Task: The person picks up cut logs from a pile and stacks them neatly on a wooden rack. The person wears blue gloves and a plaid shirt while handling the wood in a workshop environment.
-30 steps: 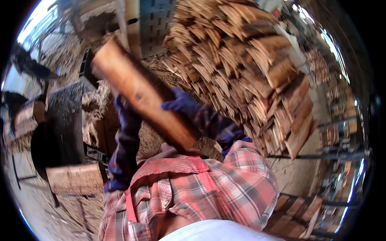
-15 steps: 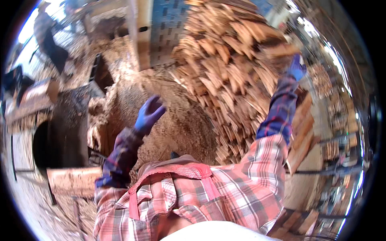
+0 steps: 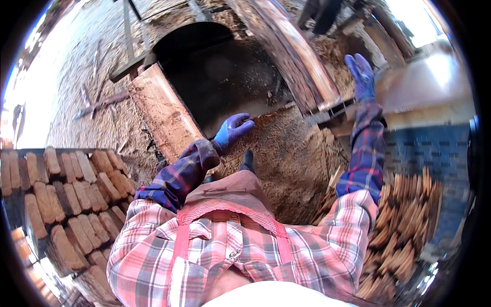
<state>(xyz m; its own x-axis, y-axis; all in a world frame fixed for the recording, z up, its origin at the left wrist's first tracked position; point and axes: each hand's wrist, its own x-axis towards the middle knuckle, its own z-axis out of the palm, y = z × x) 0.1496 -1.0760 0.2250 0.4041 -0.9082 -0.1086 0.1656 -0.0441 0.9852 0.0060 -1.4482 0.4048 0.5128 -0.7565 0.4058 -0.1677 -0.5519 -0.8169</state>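
Observation:
My left hand (image 3: 234, 134), in a blue-purple glove, hangs in front of my body with its fingers parted and nothing in them. Nearest to it are a dark metal machine bed (image 3: 232, 77) and a pale, sawdust-covered plank (image 3: 164, 112). My right hand (image 3: 362, 79), gloved the same way, is stretched forward with its fingers extended, also holding nothing. It is near the end of a long bark-edged timber (image 3: 294, 48) that lies at the bed's far right. A small metal bracket (image 3: 332, 113) sits at that timber's near end.
Neat rows of cut wood blocks (image 3: 76, 199) stand at the left. A heap of split wood strips (image 3: 404, 230) lies at the lower right, beside a blue slotted panel (image 3: 429, 153). Sawdust (image 3: 286, 169) covers the ground ahead. Another person's dark-clothed legs (image 3: 321, 18) show at the top.
My view has swung left: the strip heap now lies lower right and the machine bed straight ahead. My right hand has moved from over the heap to near the timber's end.

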